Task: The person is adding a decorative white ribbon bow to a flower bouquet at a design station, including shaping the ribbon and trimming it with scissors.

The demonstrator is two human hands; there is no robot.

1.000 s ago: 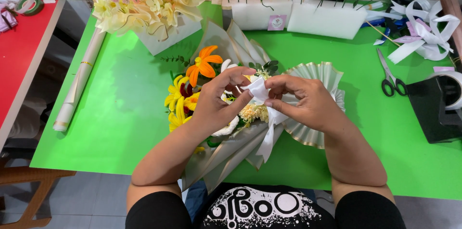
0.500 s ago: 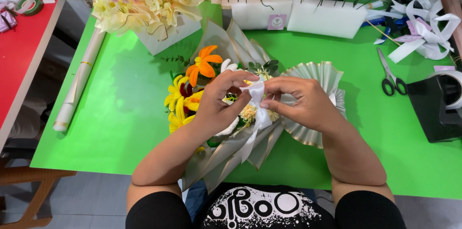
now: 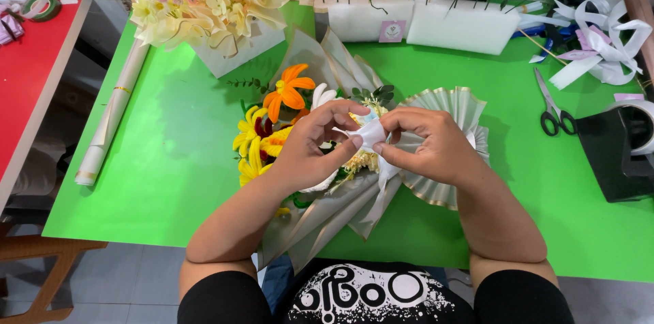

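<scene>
I pinch a white ribbon (image 3: 371, 134) between both hands, left hand (image 3: 310, 150) and right hand (image 3: 426, 143) each clamped on it, right over the bouquet (image 3: 293, 102) lying on the green tabletop (image 3: 170, 140), so the bow sits at the wrap's neck. A small pink square label (image 3: 392, 31) fronts the white foam block (image 3: 371, 21) at the far edge.

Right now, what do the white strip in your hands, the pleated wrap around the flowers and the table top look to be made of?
White ribbon, pinched by left hand and right hand: probably satin or plastic ribbon, with a soft sheen and limp folds. Pleated wrap: pale, semi-translucent paper or film with a gold edge, holding crisp pleats. Green table top: smooth matte sheet, maybe laminate or paper; unclear.
</scene>
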